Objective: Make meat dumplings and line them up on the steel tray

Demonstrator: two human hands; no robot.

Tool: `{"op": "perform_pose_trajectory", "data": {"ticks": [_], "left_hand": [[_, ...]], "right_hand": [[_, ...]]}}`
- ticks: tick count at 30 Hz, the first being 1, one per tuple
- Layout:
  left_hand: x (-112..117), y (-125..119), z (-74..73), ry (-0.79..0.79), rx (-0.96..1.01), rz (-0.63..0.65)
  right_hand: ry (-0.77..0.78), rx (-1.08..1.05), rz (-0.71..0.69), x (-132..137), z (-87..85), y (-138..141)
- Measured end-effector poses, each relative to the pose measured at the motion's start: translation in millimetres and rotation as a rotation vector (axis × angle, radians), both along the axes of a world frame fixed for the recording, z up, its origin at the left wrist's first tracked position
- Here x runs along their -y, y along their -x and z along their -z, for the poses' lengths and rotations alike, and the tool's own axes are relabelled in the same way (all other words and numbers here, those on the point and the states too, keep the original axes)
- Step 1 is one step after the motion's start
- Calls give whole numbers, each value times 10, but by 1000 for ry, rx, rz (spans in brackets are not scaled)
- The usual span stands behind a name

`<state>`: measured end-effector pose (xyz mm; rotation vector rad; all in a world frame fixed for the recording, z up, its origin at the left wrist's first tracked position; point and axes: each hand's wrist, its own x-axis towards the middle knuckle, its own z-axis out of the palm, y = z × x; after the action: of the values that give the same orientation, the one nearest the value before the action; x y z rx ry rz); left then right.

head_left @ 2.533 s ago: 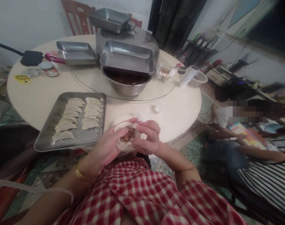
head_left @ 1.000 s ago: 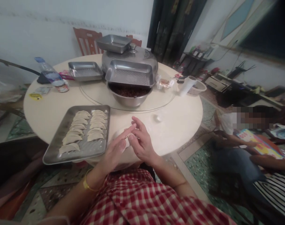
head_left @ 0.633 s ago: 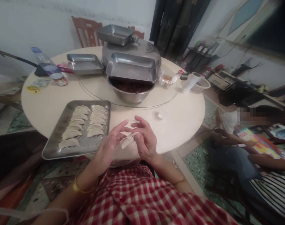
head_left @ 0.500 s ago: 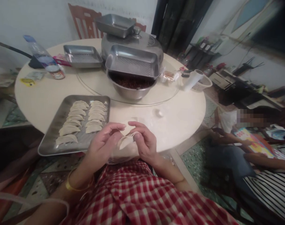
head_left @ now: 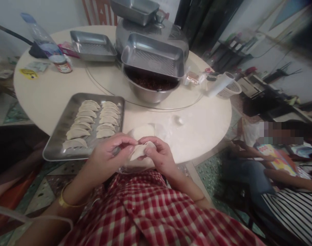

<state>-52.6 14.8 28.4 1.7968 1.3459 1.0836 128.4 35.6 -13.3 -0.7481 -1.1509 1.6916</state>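
Note:
Both hands pinch a folded pale dumpling over the near table edge. My left hand grips its left end, fingers curled. On its right end my right hand is closed, thumb and fingers pressed on the seam. Just beyond them a stack of round wrappers lies on the table. A steel tray to the left carries two rows of finished dumplings. A steel bowl of dark filling stands behind, half covered by a tray.
Round cream table with a glass turntable. Empty steel trays, a big steel lid, a plastic bottle, a jar, a white basket. A small dough lump. A person sits on the floor at right.
The open wrapper with filling has been folded shut. My hands first pressed it near the table, then lifted it; both now pinch its seam. The camera has tilted down.

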Motion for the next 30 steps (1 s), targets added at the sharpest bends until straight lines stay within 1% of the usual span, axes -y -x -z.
{"op": "perform_pose_trajectory", "data": {"ticks": [4, 9, 12, 15, 20, 26, 30], "left_hand": [[1, 12, -39, -15, -15, 30], [-26, 55, -45, 10, -101, 78], [-38, 87, -61, 38, -141, 133], [-35, 111, -91, 33, -161, 176], [-8, 117, -137, -29, -177, 174], [7, 85, -120, -164, -162, 162], [2, 81, -115, -148, -179, 170]], "right_hand": [[-56, -18, 32, 7, -56, -7], [-123, -38, 19, 13, -83, -6], [-178, -3, 30, 12, -76, -16], [-265, 70, 70, 11, -77, -22], [-326, 123, 115, 18, -100, -6], [-435, 174, 183, 6, -120, 27], [-472, 240, 202, 7, -137, 44]]}}
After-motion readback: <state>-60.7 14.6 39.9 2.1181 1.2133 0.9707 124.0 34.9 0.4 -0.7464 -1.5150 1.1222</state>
